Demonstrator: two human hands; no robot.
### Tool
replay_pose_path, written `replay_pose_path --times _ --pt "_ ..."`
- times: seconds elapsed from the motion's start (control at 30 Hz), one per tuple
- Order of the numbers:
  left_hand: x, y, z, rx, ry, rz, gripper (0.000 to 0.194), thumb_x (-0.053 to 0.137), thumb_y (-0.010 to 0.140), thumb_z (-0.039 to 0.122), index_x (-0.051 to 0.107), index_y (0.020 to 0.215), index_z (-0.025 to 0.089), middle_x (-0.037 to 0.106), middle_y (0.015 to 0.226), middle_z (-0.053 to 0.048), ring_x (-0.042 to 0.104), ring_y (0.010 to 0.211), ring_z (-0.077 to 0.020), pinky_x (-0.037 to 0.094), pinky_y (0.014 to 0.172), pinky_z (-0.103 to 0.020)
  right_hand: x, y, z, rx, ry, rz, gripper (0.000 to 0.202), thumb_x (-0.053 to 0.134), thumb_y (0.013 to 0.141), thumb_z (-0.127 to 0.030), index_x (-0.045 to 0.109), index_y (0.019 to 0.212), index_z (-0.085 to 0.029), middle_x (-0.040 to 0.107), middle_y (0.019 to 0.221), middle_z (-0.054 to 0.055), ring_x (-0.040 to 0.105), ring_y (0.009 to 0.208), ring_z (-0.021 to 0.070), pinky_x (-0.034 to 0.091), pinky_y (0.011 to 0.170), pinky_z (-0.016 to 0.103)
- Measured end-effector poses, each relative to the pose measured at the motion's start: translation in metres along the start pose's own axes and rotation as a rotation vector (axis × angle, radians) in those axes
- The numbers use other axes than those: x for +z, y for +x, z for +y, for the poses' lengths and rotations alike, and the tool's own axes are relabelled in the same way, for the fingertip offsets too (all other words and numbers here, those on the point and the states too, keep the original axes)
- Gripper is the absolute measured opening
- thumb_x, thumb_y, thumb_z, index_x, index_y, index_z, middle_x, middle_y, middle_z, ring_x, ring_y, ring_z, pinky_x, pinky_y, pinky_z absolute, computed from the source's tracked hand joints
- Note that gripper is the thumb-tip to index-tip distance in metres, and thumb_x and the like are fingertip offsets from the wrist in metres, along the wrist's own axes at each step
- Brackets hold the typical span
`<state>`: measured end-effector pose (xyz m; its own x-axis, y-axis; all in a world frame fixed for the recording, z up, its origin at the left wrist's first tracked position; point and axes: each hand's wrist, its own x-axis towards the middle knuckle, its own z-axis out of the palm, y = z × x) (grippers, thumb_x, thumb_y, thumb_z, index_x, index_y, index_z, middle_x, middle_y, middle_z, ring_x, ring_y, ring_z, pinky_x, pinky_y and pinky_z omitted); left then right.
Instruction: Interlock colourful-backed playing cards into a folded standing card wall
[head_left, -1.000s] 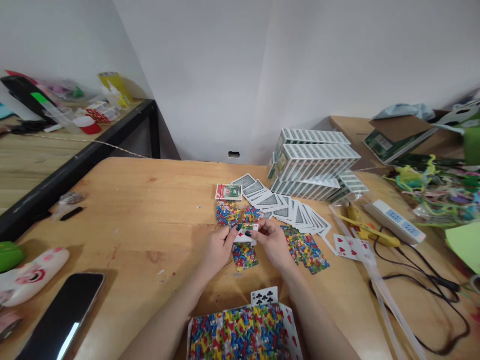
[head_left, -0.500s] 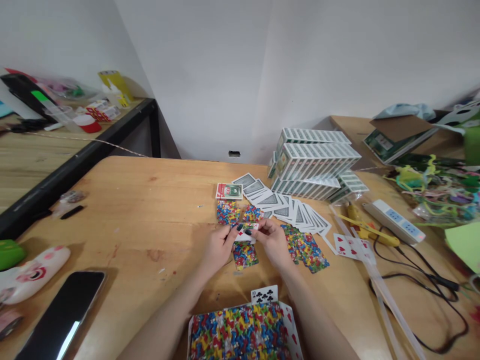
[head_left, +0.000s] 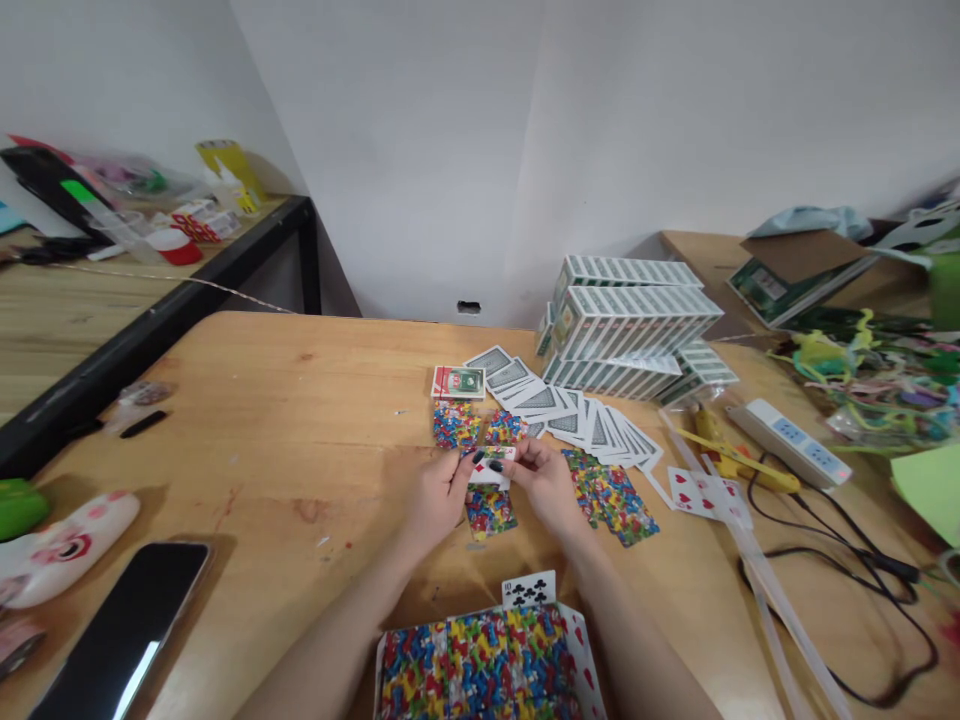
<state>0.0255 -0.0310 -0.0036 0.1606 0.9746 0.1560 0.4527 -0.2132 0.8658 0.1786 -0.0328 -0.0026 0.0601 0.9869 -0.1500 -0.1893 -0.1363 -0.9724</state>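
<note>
Between my two hands is a white playing card with red diamonds, a strip of colourful pattern showing along its upper edge. My left hand grips its left side, thumb on the face. On the right side, my right hand pinches it with thumb and fingers. Below the held card lies a colourful patterned card on the table. More patterned cards rest to the right of my right hand. Close to my forearms, a box covered in patterned cards has a ten of clubs at its far edge.
Grey-backed cards fan out beyond my hands, beside a card pack. Stacked card boxes stand at the back right. A power strip, yellow glue gun and cables lie right; a phone lies left.
The held card and both hands have barely shifted; the card sits very slightly to the left. Everything else is unmoved.
</note>
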Motion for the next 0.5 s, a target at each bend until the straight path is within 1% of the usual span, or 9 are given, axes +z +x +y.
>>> replay_pose_path --times 0.03,0.1,0.17,0.2,0.27,0.33,0.43,0.5 --pt "0.000 -0.001 0.000 0.013 0.026 0.044 0.028 0.039 0.085 0.033 0.052 0.066 0.018 0.054 0.053 0.002 0.052 0.047 -0.0111 0.039 0.047 -0.020 0.001 -0.001 -0.001 -0.012 -0.016 -0.023 0.026 0.075 0.057 -0.029 0.051 0.061 -0.019 0.053 0.056 -0.005 0.047 0.050 0.0091 0.037 0.049 0.021" --pt "0.000 -0.002 0.001 0.021 0.045 0.153 0.025 0.038 0.086 0.032 0.058 0.081 0.017 0.063 0.067 -0.002 0.057 0.058 -0.0134 0.044 0.054 -0.022 0.002 -0.003 -0.004 -0.012 -0.043 -0.116 0.024 0.074 0.059 -0.030 0.054 0.066 -0.018 0.055 0.059 -0.004 0.049 0.052 0.0096 0.039 0.051 0.022" --pt "-0.001 -0.001 0.001 -0.004 0.020 0.246 0.026 0.037 0.086 0.031 0.058 0.094 0.017 0.066 0.081 -0.005 0.059 0.069 -0.0152 0.046 0.061 -0.024 0.003 -0.005 -0.006 0.021 -0.059 -0.226 0.025 0.073 0.060 -0.032 0.055 0.071 -0.019 0.058 0.061 -0.004 0.052 0.052 0.0106 0.041 0.052 0.023" --pt "-0.001 0.000 0.001 -0.020 -0.002 0.269 0.027 0.037 0.086 0.031 0.058 0.096 0.017 0.066 0.083 -0.006 0.059 0.071 -0.0155 0.046 0.062 -0.024 0.003 -0.005 -0.006 0.039 -0.063 -0.256 0.025 0.073 0.061 -0.033 0.055 0.072 -0.019 0.059 0.060 -0.003 0.053 0.051 0.0112 0.042 0.051 0.024" --pt "-0.004 0.002 0.000 -0.037 -0.057 0.259 0.027 0.038 0.086 0.032 0.059 0.091 0.016 0.065 0.079 -0.004 0.058 0.069 -0.0148 0.045 0.060 -0.023 0.003 -0.006 -0.006 0.055 -0.068 -0.256 0.024 0.069 0.064 -0.037 0.055 0.070 -0.019 0.059 0.056 -0.003 0.054 0.048 0.0119 0.043 0.049 0.025" --pt "-0.007 0.004 -0.001 -0.021 -0.110 0.219 0.027 0.041 0.084 0.034 0.061 0.080 0.016 0.062 0.071 -0.002 0.055 0.064 -0.0138 0.043 0.058 -0.022 0.001 -0.006 -0.004 0.033 -0.062 -0.207 0.023 0.067 0.067 -0.038 0.055 0.068 -0.018 0.058 0.053 -0.003 0.052 0.047 0.0118 0.043 0.049 0.025" --pt "-0.011 0.005 0.000 0.032 -0.165 0.144 0.031 0.046 0.082 0.036 0.057 0.061 0.015 0.056 0.061 -0.001 0.050 0.059 -0.0131 0.040 0.056 -0.022 -0.001 -0.004 -0.002 -0.036 0.024 -0.116 0.021 0.069 0.065 -0.035 0.057 0.067 -0.019 0.057 0.058 -0.003 0.052 0.052 0.0112 0.043 0.053 0.025" --pt "-0.013 0.004 0.001 0.054 -0.197 0.064 0.036 0.047 0.081 0.037 0.053 0.053 0.016 0.052 0.056 -0.001 0.048 0.056 -0.0125 0.038 0.054 -0.023 -0.002 -0.004 -0.003 -0.062 0.117 -0.049 0.020 0.070 0.065 -0.035 0.057 0.069 -0.020 0.057 0.061 -0.003 0.053 0.055 0.0114 0.044 0.056 0.026"
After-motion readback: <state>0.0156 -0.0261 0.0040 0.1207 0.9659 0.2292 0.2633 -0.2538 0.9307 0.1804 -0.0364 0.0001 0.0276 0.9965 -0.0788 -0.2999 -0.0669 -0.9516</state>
